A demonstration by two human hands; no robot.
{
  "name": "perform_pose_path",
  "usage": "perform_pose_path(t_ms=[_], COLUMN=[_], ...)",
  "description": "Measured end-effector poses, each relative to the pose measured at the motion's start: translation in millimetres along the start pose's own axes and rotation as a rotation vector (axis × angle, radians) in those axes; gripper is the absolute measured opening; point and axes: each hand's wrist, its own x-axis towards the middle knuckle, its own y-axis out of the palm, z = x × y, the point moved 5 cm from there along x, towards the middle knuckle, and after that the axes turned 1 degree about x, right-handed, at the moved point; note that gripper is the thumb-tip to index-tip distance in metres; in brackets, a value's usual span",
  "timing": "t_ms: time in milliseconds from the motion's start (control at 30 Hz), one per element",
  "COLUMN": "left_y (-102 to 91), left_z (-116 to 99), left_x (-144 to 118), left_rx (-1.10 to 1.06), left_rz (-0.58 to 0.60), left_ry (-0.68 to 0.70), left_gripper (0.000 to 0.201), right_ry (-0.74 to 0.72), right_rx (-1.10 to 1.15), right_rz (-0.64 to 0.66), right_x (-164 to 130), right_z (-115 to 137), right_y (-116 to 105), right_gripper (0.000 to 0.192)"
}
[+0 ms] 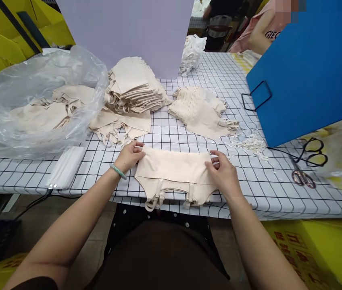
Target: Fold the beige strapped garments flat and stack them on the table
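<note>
— Reaching forward, your left hand (pixel 130 156) pinches the beige garment's (pixel 174 171) upper left corner; where's it lying?

— Flat at the desk's (pixel 249 193) near edge. Your right hand (pixel 224 173) grips its right corner, fingers closed on fabric. Beyond, a pink shirt (pixel 267 28) reads "GEO", partly hidden.

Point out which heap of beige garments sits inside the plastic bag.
The flat heap at far left, lying inside the clear plastic bag; the others lie bare on the checked cloth.
</note>
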Motion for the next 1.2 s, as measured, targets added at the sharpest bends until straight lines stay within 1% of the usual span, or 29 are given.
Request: perform_pose_path(t_ms=[167, 300, 367, 433, 500, 533, 567, 600, 633, 700, 767, 833, 900, 933, 1000, 1067, 1100, 1167, 1200], left_y=[-0.6, -3.4, -6.4, -6.7, -0.7, 5.9, 14.7, 25.3, 36.8, 56.7, 67.4, 69.0, 64.9, 61.4, 53.5, 48.1, 47.3, 48.4, 49.1], left_z=[4, 6, 3, -4, -14, -18, -21, -21, -18, -4, 9, 16, 16, 14, 6, 1, 1, 6, 10], left_x=[3, 7, 6, 3, -4, -9, -13, -17, -20, -21, -19, -18, -19, -22, -34, -50, -59, -73, -78], left_rx=[-0.027, 0.076, 0.232, 0.472, 0.719, 0.817, 0.893, 0.953, 1.002, 1.08, 1.137, 1.16, 1.15, 1.132, 1.059, 0.942, 0.878, 0.782, 0.756], left_rz=[-0.045, -0.07, -0.086, -0.102, -0.139, -0.148, -0.139, -0.102, -0.033, 0.12, 0.206, 0.222, 0.216, 0.194, 0.123, 0.079, 0.086, 0.139, 0.159], left_ry=[0.036, 0.1, 0.166, 0.256, 0.411, 0.508, 0.604, 0.679, 0.72, 0.705, 0.637, 0.599, 0.606, 0.626, 0.701, 0.81, 0.862, 0.929, 0.947], left_gripper=[0.04, 0.036, 0.031, 0.027, 0.028, 0.03, 0.032, 0.035, 0.038, 0.047, 0.054, 0.057, 0.055, 0.052, 0.043, 0.034, 0.03, 0.024, 0.024], right_ry=[0.009, -0.033, -0.081, -0.184, -0.318, -0.378, -0.427, -0.463, -0.487, -0.503, -0.493, -0.478, -0.45, -0.44, -0.47, -0.587, -0.667, -0.808, -0.851], right_rx=[0.047, 0.015, -0.053, -0.187, -0.332, -0.39, -0.435, -0.468, -0.495, -0.53, -0.545, -0.552, -0.565, -0.572, -0.577, -0.555, -0.536, -0.5, -0.492], right_rz=[-0.025, -0.029, -0.055, -0.123, -0.178, -0.175, -0.143, -0.09, -0.023, 0.12, 0.218, 0.253, 0.253, 0.247, 0.22, 0.219, 0.254, 0.388, 0.458], right_x=[3, 8, 5, -2, -12, -16, -20, -22, -23, -22, -20, -17, -16, -17, -24, -38, -47, -65, -73], right_z=[-2, -6, -5, 2, 16, 23, 29, 34, 36, 32, 21, 10, 5, 6, 20, 42, 53, 69, 73], right_y=[-2, 2, 3, 2, 3, 6, 11, 18, 26, 43, 57, 62, 59, 57, 51, 51, 55, 69, 77], right_gripper=[0.046, 0.043, 0.044, 0.045, 0.049, 0.051, 0.054, 0.057, 0.06, 0.064, 0.066, 0.065, 0.065, 0.066, 0.066, 0.064, 0.064, 0.066, 0.068])
